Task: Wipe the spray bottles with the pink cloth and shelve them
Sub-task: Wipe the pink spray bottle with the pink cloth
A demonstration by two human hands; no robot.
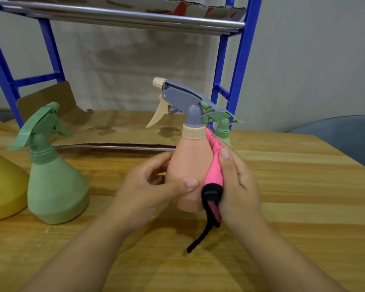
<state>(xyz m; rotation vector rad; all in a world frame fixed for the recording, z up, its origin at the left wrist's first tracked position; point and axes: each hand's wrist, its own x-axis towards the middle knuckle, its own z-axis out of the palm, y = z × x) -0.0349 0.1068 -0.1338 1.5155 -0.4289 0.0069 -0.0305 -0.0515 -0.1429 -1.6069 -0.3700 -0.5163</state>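
A slip is the main risk to be judged here: the peach spray bottle (185, 165) is lifted slightly and tilted at the centre of the frame, above the wooden table (293, 186), and it is carried only by a light clasp on its smooth, rounded body. If the pink cloth (214, 165) were dragged hard along the right side, the bottle could be twisted out of the left hand (148, 186) and dropped. The cream trigger (156, 114), pointing toward the left of the frame, could also be knocked against the shelf rail. The cloth's black strap (200, 239) hangs loose toward the lower centre and might be caught under the base.

The left hand's fingers are curled round the bottle's lower body, with the thumb laid across its front. The right hand (238, 182) is closed on the bunched cloth, which is pressed against the bottle's right flank, the thumb lying along it.

A green spray bottle (55, 182) stands at the left, a yellow bottle (2, 186) at the left edge, and another green one (223, 131) is partly hidden behind the peach bottle. The blue shelf rack (238, 60) fills the upper frame.
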